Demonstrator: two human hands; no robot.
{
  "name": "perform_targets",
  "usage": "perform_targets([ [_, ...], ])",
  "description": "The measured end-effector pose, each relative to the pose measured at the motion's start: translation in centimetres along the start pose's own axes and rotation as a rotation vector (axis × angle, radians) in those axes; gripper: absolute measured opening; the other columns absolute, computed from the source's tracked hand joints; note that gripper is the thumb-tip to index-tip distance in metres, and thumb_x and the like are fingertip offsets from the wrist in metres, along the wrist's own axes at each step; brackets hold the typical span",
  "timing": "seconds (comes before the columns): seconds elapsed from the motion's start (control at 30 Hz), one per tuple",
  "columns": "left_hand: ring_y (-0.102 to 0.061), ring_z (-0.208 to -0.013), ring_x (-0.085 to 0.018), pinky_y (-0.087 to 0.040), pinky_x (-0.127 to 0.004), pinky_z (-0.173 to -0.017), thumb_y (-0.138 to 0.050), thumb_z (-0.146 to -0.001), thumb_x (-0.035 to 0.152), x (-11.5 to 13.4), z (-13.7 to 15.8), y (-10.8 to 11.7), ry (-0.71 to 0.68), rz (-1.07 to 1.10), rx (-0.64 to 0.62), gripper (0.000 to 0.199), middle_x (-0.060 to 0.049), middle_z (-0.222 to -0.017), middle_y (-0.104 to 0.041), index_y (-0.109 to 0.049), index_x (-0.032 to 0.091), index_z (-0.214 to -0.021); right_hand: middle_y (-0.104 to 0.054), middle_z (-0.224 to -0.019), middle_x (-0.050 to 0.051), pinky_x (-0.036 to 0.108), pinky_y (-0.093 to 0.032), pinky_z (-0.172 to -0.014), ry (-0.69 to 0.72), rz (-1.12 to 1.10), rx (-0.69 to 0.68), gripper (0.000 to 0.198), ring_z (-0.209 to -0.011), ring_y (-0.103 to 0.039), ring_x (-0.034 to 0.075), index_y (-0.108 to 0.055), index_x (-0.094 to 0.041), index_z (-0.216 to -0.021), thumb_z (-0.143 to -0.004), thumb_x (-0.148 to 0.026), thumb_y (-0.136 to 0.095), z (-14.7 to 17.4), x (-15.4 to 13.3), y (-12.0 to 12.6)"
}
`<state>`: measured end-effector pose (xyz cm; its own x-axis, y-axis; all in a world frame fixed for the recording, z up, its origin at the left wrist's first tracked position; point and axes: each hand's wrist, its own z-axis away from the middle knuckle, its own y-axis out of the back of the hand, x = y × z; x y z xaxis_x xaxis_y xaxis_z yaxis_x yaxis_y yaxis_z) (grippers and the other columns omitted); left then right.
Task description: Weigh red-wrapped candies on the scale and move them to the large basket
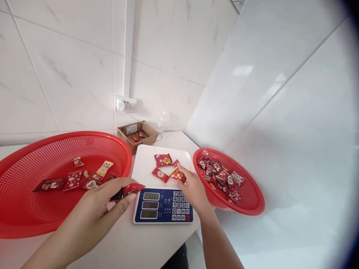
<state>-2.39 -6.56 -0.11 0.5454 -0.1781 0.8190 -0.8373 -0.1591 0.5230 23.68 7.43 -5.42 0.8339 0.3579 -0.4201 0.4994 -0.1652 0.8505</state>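
My left hand (103, 211) is closed on a red snack packet (134, 188), with something darker beside it between the fingers, near the front left of the white and blue digital scale (165, 220). On the scale's platform, my right hand (193, 188) has its fingertips closed on a red and gold snack packet (177, 174). A larger red packet (162, 160) and a small red packet (160, 175) lie beside it. One more red packet (177, 163) is at the fingers, partly hidden.
A large red mesh basket (92, 140) with several packets stands on the left. A smaller red basket (259, 194) on the right holds many more. Behind the scale are an open cardboard box (150, 140) with a few packets, a clear bottle (162, 121) and a wall socket (126, 104).
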Motion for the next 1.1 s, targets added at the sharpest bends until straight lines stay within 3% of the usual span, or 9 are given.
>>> perform_targets([
  [0.2,-0.071,-0.094,-0.021,-0.059,-0.022,-0.068,-0.055,-0.086,0.052,0.0,0.0,-0.1,0.024,-0.01,0.024,0.034,0.0,-0.104,-0.074,-0.06,0.03,-0.112,-0.066,-0.119,0.014,0.045,-0.044,-0.095,-0.174,0.031,0.333,0.043,-0.108,-0.058,0.03,-0.063,-0.016,-0.118,-0.082,-0.034,-0.049,-0.5,4.0,3.3],
  [0.33,-0.071,-0.086,-0.021,-0.058,-0.023,-0.062,-0.054,-0.086,0.051,0.2,-0.2,-0.3,0.009,-0.05,0.051,0.028,0.0,-0.093,-0.074,-0.062,0.029,-0.101,-0.064,-0.122,0.017,0.05,-0.043,-0.094,-0.329,0.144,0.356,0.047,-0.112,-0.055,0.034,-0.061,-0.016,-0.122,-0.083,-0.037,-0.049,-0.9,8.0,4.7],
  [0.43,-0.07,-0.084,-0.021,-0.056,-0.022,-0.058,-0.053,-0.087,0.049,0.3,-0.5,-0.7,-0.071,-0.1,0.041,0.026,-0.001,-0.095,-0.073,-0.065,0.029,-0.098,-0.061,-0.126,0.02,0.055,-0.037,-0.102,-0.252,0.159,0.42,0.047,-0.12,-0.05,0.035,-0.061,-0.012,-0.121,-0.084,-0.038,-0.049,-0.6,8.2,4.5],
  [0.5,-0.07,-0.087,-0.02,-0.055,-0.022,-0.06,-0.053,-0.087,0.045,0.4,-0.7,-1.3,-0.129,-0.105,-0.006,0.023,-0.002,-0.1,-0.072,-0.066,0.03,-0.098,-0.061,-0.128,0.018,0.056,-0.035,-0.106,-0.117,0.054,0.439,0.045,-0.123,-0.049,0.033,-0.063,-0.015,-0.119,-0.086,-0.042,-0.05,0.3,5.9,4.2],
  [0.63,-0.069,-0.082,-0.018,-0.054,-0.024,-0.065,-0.057,-0.084,0.032,0.3,-0.5,-3.5,-0.068,-0.075,-0.094,0.015,0.0,-0.094,-0.071,-0.061,0.029,-0.098,-0.068,-0.118,0.008,0.036,-0.054,-0.086,0.281,-0.444,-0.144,0.043,-0.099,-0.066,0.02,-0.058,-0.026,-0.127,-0.09,-0.046,-0.055,3.5,-2.2,3.3],
  [0.7,-0.068,-0.079,-0.018,-0.054,-0.025,-0.066,-0.055,-0.084,0.025,0.1,-0.4,-4.7,-0.03,-0.071,-0.133,0.013,0.0,-0.089,-0.07,-0.057,0.027,-0.096,-0.07,-0.112,0.006,0.031,-0.055,-0.085,0.451,-0.58,-0.263,0.039,-0.096,-0.067,0.018,-0.062,-0.026,-0.122,-0.087,-0.044,-0.062,4.8,-5.6,2.8],
  [0.83,-0.068,-0.087,-0.02,-0.056,-0.03,-0.072,-0.052,-0.086,0.023,-0.4,-0.5,-5.4,-0.095,-0.142,-0.052,0.018,-0.003,-0.098,-0.068,-0.055,0.026,-0.103,-0.071,-0.087,0.004,0.026,-0.055,-0.072,0.451,-0.667,-0.067,0.016,-0.081,-0.068,0.015,-0.07,-0.023,-0.095,-0.089,-0.035,-0.061,4.8,-6.9,1.6],
  [1.0,-0.051,-0.128,-0.027,-0.05,-0.039,-0.096,-0.05,-0.092,0.039,-0.8,-1.0,-3.5,-0.177,-0.299,0.145,0.047,-0.009,-0.141,-0.052,-0.04,0.03,-0.137,-0.071,-0.094,0.008,0.035,-0.054,-0.082,0.217,-0.4,0.302,0.017,-0.09,-0.066,0.02,-0.07,-0.021,-0.094,-0.09,-0.03,-0.055,2.2,-1.9,0.5],
  [1.1,-0.049,-0.131,-0.03,-0.052,-0.04,-0.095,-0.048,-0.092,0.046,-1.1,-1.1,-2.2,-0.171,-0.355,0.16,0.05,-0.007,-0.144,-0.05,-0.041,0.032,-0.139,-0.071,-0.097,0.01,0.041,-0.053,-0.087,0.109,-0.258,0.333,0.022,-0.093,-0.065,0.023,-0.071,-0.02,-0.094,-0.088,-0.028,-0.051,1.1,0.5,-0.1],
])
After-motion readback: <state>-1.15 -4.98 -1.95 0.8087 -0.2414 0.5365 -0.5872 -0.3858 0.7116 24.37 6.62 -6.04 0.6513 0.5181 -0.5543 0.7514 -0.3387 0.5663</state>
